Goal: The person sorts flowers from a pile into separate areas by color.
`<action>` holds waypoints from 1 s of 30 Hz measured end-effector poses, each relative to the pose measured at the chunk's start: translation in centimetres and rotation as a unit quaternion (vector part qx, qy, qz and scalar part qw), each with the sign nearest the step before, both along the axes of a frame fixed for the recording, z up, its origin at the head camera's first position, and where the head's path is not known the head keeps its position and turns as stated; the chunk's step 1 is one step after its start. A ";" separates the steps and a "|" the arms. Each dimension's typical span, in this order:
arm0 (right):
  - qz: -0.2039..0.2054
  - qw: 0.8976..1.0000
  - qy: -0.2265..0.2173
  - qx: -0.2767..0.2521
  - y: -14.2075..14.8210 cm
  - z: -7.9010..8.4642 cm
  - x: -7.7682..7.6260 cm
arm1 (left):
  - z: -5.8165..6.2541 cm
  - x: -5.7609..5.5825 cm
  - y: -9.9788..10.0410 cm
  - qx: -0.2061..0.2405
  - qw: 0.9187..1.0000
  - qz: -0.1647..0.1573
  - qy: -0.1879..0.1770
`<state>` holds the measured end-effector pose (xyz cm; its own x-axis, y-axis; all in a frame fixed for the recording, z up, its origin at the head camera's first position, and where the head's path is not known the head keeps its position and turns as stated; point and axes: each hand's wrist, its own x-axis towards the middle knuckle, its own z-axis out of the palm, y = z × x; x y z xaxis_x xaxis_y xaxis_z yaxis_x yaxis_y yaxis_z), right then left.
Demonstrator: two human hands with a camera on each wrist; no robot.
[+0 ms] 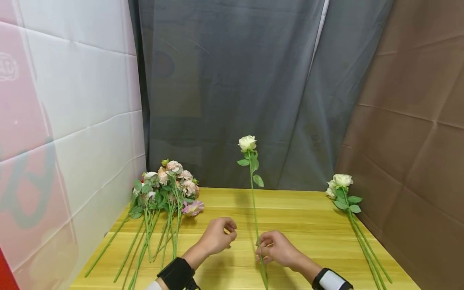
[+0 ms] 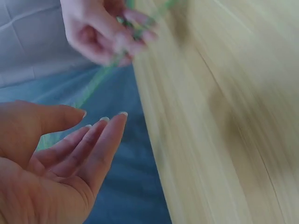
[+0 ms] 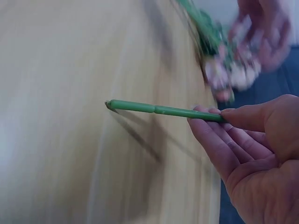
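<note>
A single white rose (image 1: 247, 143) on a long green stem stands nearly upright above the middle of the table. My right hand (image 1: 278, 250) pinches its stem low down, between thumb and fingertips. In the right wrist view the cut end of the green stem (image 3: 140, 107) sticks out past the fingers. My left hand (image 1: 217, 237) is to the left of the stem, apart from it, holding nothing. The left wrist view shows its thumb and fingers (image 2: 103, 154) spread apart, with a gap between them.
On the left of the wooden table (image 1: 301, 209) lies a pile of pink and white flowers (image 1: 181, 181) with long stems. Two or so white roses (image 1: 340, 182) lie at the right. Cloth walls, white, grey (image 1: 232, 80) and brown (image 1: 409, 141), enclose the table.
</note>
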<state>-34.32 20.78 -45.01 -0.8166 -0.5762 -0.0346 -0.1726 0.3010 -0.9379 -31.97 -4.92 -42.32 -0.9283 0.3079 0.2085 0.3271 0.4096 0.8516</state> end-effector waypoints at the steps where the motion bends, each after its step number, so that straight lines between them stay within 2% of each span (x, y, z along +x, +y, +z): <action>1: -0.011 1.000 0.005 0.006 0.9 0.1 -0.3 | 0.0 0.0 -0.8 -0.020 1.000 0.005 0.014; 4: -0.046 0.998 0.022 0.029 4.2 0.4 -1.2 | -0.1 -0.2 -3.4 -0.079 0.995 0.037 0.055; 7: -0.082 0.993 0.045 0.066 8.1 0.8 -2.1 | -0.2 -0.3 -6.1 -0.114 0.987 0.084 0.081; 11: -0.128 0.982 0.071 0.122 13.2 0.9 -3.0 | -0.5 -0.3 -9.3 -0.128 0.979 0.142 0.066; 14: -0.178 0.969 0.067 0.155 16.2 0.7 -3.5 | -0.7 -0.1 -11.0 -0.144 0.974 0.170 0.043; 16: -0.211 0.960 0.059 0.173 17.8 0.4 -3.8 | -0.9 0.0 -11.8 -0.150 0.972 0.179 0.026; 20: -0.260 0.942 0.054 0.205 20.1 -0.5 -4.1 | -1.3 0.0 -12.7 -0.157 0.969 0.188 0.016; 25: -0.274 0.927 0.059 0.251 22.2 -1.9 -4.3 | -1.7 -0.2 -13.2 -0.158 0.967 0.201 -0.003; 30: -0.276 0.912 0.047 0.300 23.9 -2.7 -4.8 | -2.1 -0.4 -13.5 -0.194 0.957 0.216 0.009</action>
